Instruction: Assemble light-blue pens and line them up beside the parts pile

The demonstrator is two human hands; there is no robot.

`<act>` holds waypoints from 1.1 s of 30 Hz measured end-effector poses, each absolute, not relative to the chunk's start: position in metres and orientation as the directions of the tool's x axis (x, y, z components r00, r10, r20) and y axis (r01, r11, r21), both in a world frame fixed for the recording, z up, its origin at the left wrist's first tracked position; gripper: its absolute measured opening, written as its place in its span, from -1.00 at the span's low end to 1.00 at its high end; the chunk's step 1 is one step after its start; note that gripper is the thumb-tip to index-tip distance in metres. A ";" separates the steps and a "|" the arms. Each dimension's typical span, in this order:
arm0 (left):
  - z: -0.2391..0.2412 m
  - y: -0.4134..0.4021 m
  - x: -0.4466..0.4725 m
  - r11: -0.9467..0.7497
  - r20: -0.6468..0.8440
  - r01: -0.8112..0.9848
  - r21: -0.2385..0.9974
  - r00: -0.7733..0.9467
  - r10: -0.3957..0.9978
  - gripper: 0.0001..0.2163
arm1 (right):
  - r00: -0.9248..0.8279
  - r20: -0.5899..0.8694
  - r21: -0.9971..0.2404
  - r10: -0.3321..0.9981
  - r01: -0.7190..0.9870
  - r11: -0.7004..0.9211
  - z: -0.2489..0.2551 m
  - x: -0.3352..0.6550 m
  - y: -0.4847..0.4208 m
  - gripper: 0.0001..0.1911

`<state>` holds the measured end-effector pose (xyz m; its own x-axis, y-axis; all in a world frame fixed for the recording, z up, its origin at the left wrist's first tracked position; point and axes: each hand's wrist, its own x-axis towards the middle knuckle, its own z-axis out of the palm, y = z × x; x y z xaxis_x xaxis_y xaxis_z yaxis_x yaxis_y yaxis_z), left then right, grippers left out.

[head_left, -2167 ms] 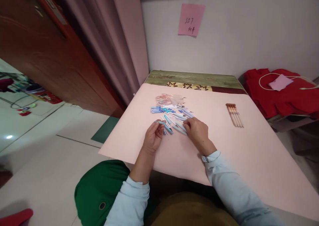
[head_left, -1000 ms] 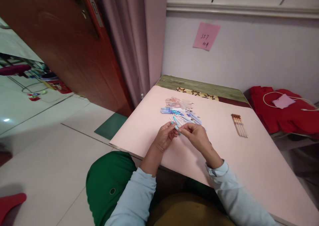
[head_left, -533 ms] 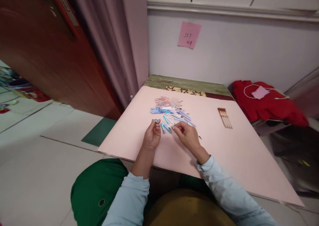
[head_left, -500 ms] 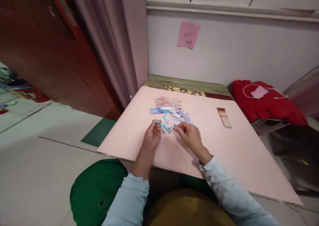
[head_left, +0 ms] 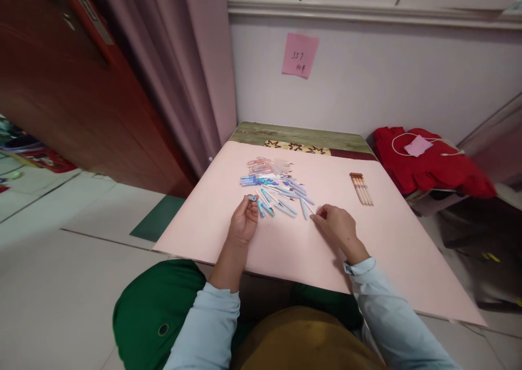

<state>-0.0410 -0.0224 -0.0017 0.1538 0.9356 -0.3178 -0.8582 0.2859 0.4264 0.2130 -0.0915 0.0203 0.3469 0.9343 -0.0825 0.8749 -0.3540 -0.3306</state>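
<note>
My left hand (head_left: 243, 222) is curled round a small blue pen cap or barrel end (head_left: 253, 197), held upright just left of the pile. My right hand (head_left: 337, 226) rests on the pink sheet (head_left: 285, 245) with thumb and forefinger pinched on a thin white refill (head_left: 310, 210) at the pile's right edge. The pile of blue and white pen parts (head_left: 277, 193) lies between and beyond the hands, with clear pinkish barrels (head_left: 267, 166) at its far side.
A row of assembled brown-capped pens (head_left: 361, 188) lies to the right on the sheet. The table's green wooden edge (head_left: 297, 133) meets the wall. Red cloth with a white cable (head_left: 428, 160) sits to the right. A green stool (head_left: 150, 310) is at my left knee.
My hands have parted: the left keeps the blue piece by the pile, while the right has slid to the right and pinches a thin refill. The camera has shifted a little.
</note>
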 end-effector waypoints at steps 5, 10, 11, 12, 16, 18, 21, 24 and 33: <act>-0.002 -0.023 -0.041 0.276 -0.300 -0.857 0.435 0.151 0.942 -0.79 | 0.315 -0.079 -0.242 0.946 0.914 -0.325 0.019 0.209 -0.087 -0.73; 0.001 -0.025 -0.040 0.279 -0.318 -0.843 0.461 0.137 0.938 -0.79 | 0.277 -0.048 -0.252 0.960 0.926 -0.280 0.019 0.209 -0.093 -0.72; 0.002 -0.026 -0.040 0.281 -0.321 -0.840 0.465 0.136 0.937 -0.79 | 0.272 -0.035 -0.276 0.962 0.922 -0.271 0.019 0.210 -0.095 -0.72; 0.003 -0.027 -0.040 0.285 -0.324 -0.836 0.468 0.138 0.936 -0.79 | 0.272 -0.021 -0.301 0.962 0.916 -0.265 0.019 0.211 -0.097 -0.73; 0.004 -0.029 -0.039 0.293 -0.325 -0.826 0.482 0.142 0.935 -0.79 | 0.286 0.023 -0.412 0.958 0.876 -0.251 0.016 0.214 -0.099 -0.78; 0.003 -0.029 -0.039 0.289 -0.310 -0.825 0.486 0.146 0.939 -0.80 | 0.289 0.033 -0.490 0.957 0.839 -0.237 0.014 0.214 -0.099 -0.80; -0.001 -0.028 -0.040 0.275 -0.290 -0.831 0.483 0.144 0.946 -0.80 | 0.282 0.047 -0.576 0.958 0.791 -0.205 0.014 0.213 -0.099 -0.72; -0.003 -0.027 -0.041 0.266 -0.287 -0.837 0.478 0.138 0.948 -0.81 | 0.277 0.043 -0.619 0.960 0.762 -0.192 0.016 0.215 -0.101 -0.65; -0.003 -0.026 -0.042 0.280 -0.282 -0.834 0.475 0.157 0.946 -0.82 | 0.287 0.005 -0.660 0.958 0.721 -0.212 0.013 0.219 -0.100 -0.77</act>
